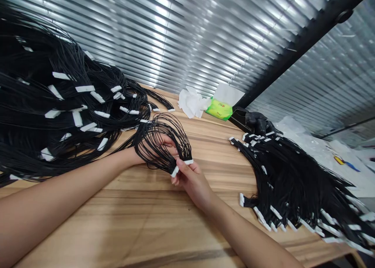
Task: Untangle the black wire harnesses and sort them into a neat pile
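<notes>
My left hand (152, 149) is wrapped in a loop of thin black wires (164, 133), its fingers closed round the bundle. Just to its right, my right hand (191, 180) pinches the white connectors (181, 165) at the ends of that same bundle. Both hands hover over the wooden table (146, 213) near its middle. A large tangled heap of black wire harnesses with white connectors (58, 108) fills the left side. A second pile of like harnesses (293, 182) lies laid out on the right.
A green tissue pack (219, 109) and a crumpled white tissue (191, 102) sit at the table's far edge by the window blinds (187, 33). A black glove-like object (258, 121) lies behind the right pile. White sheeting (322, 150) covers a surface at the far right.
</notes>
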The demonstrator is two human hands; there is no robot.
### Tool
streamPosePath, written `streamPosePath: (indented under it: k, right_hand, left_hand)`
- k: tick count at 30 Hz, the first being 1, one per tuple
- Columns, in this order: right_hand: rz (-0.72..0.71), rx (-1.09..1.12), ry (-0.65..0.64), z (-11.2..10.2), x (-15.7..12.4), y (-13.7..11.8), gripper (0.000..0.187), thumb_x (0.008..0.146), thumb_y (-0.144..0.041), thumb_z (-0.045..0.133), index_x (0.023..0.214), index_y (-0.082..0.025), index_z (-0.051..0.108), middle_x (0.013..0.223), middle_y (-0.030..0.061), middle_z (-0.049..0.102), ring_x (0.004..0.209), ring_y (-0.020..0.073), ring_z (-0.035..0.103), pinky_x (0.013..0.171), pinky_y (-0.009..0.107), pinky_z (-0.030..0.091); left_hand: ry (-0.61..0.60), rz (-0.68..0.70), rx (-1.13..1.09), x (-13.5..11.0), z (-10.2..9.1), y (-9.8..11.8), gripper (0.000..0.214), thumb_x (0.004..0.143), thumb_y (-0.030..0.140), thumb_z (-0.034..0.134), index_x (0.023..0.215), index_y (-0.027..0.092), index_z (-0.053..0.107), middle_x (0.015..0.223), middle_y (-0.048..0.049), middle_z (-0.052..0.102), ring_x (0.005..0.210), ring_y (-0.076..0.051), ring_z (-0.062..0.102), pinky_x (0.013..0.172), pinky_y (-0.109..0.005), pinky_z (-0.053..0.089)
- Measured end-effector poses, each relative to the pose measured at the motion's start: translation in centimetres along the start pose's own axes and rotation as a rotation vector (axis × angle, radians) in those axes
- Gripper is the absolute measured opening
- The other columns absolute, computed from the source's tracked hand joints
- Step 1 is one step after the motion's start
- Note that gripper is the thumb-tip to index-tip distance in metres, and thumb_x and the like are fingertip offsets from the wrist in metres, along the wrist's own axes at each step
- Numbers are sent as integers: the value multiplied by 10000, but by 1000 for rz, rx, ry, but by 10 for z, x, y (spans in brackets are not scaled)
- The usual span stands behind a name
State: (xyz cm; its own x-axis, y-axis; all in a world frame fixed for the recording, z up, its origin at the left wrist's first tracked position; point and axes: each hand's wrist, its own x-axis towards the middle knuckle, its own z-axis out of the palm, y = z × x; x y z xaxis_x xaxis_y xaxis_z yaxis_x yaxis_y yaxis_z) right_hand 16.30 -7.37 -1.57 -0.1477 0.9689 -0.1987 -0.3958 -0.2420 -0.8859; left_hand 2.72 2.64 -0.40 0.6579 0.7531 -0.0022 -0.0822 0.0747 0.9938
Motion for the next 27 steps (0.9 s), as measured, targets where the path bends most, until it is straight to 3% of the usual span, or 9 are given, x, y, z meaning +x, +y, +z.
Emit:
streamPosePath:
  k: [8,15,19,22,27]
  right_hand:
    - [1,-39,12,2,1,1,385,717,-509,714,568,-164,634,494,-6,589,463,88,469,503,228,368]
    - [-35,-96,-28,4,0,1,374,722,-513,706,587,-170,644,527,-4,597,493,96,480,529,234,391]
    - [-24,-73,-30,2,0,1,362,726,-507,708,610,-168,653,525,-8,595,492,93,484,525,228,387]
    - [-13,-69,0,2,0,1,359,717,-508,717,619,-168,654,519,-11,593,491,93,485,527,231,388]
    - [-15,-60,12,2,0,3,357,714,-508,718,626,-169,653,520,-14,593,484,92,478,525,235,385]
  left_hand:
    - [-57,19,54,3,-6,-1,179,620,286,756,669,122,705,599,-30,664,532,-116,572,492,-191,438]
    - [230,61,-220,4,-11,-3,189,651,346,746,717,178,689,714,-20,681,635,-146,590,616,-256,491]
    - [294,40,-268,4,-9,-1,283,636,336,750,526,181,541,496,35,492,470,-87,404,472,-232,375]
    - [323,39,-314,5,-9,0,383,626,341,757,486,178,439,447,65,343,426,-57,251,400,-219,251]
    - [333,41,-356,8,-12,-4,395,607,338,754,497,179,409,442,78,302,412,-45,238,385,-203,229]
